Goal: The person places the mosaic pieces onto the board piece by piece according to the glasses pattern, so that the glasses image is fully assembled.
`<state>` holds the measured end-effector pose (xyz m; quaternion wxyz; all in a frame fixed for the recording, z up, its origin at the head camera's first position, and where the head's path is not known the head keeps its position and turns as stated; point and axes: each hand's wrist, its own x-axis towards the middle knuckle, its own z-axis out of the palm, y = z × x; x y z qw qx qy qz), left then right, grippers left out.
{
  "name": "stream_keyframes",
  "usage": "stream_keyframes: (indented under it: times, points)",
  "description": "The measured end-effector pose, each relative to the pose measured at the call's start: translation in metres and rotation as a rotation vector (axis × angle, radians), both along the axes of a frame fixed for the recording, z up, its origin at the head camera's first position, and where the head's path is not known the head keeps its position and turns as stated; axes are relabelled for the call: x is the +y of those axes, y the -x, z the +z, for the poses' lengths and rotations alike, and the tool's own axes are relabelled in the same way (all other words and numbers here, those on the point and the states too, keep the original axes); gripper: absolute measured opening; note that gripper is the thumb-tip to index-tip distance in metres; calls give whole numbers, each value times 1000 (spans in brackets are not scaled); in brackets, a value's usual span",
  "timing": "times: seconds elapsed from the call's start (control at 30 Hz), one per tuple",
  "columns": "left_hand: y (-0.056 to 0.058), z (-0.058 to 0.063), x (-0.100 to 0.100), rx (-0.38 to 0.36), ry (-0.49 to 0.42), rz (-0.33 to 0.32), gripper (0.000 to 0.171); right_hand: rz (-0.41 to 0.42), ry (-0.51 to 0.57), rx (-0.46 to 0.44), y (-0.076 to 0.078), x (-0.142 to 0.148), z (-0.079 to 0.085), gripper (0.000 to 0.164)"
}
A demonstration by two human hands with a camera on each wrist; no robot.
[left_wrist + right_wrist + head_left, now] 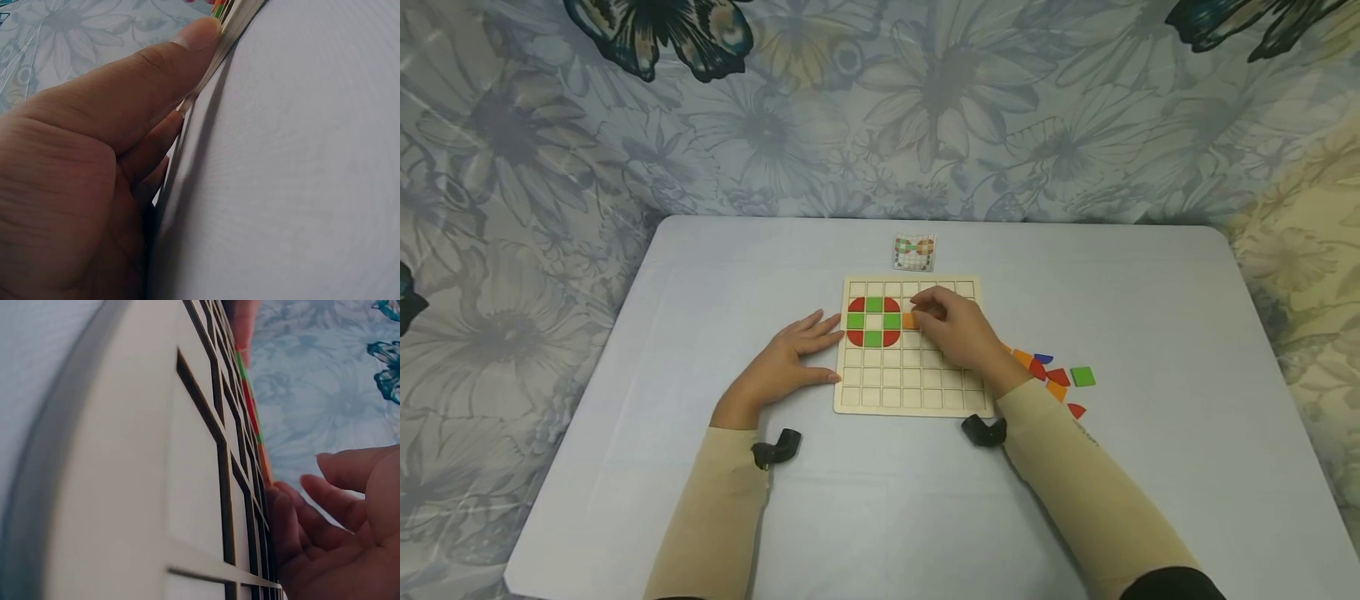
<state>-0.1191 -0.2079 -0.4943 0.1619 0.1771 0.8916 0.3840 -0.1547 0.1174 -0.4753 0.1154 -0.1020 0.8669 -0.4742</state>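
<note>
A pale wooden grid board [910, 400] lies on the white table. In its upper left, red corner pieces [892, 338] and green squares [873, 305] form a ring around one bare cell. Just right of that ring is an orange square tile [910, 321], level with the middle row. My right hand [957, 329] bends over the board and holds this tile at its right side with thumb and fingertips; the right wrist view shows the fingertips [275, 490] low against the grid. My left hand [786, 362] rests at the board's left edge, fingers spread, thumb [200, 34] touching the rim.
Several loose pieces lie right of the board, partly behind my right forearm: orange, blue and red ones, and a green tile [1082, 377]. Beyond the board's far edge is a small pattern card [914, 252]. A flowered cloth [940, 108] hangs behind the table.
</note>
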Motion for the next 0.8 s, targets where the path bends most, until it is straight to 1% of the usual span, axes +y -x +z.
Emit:
stream_keyframes:
  times: [0.2, 0.5, 0.6, 0.67, 0.8]
  points:
    - [0, 0, -1, 4, -5, -4, 82, 21, -13, -16, -1, -1, 2, 27]
    - [0, 0, 0, 1, -7, -1, 81, 23, 15, -15, -1, 1, 3, 29]
    - [0, -1, 0, 1, -6, -2, 81, 19, 43, -19, -1, 3, 2, 35]
    - [0, -1, -1, 0, -5, -3, 81, 16, 63, -25, -2, 5, 3, 41]
    - [0, -1, -1, -3, -8, 1, 81, 28, 165, -49, -4, 10, 9, 54]
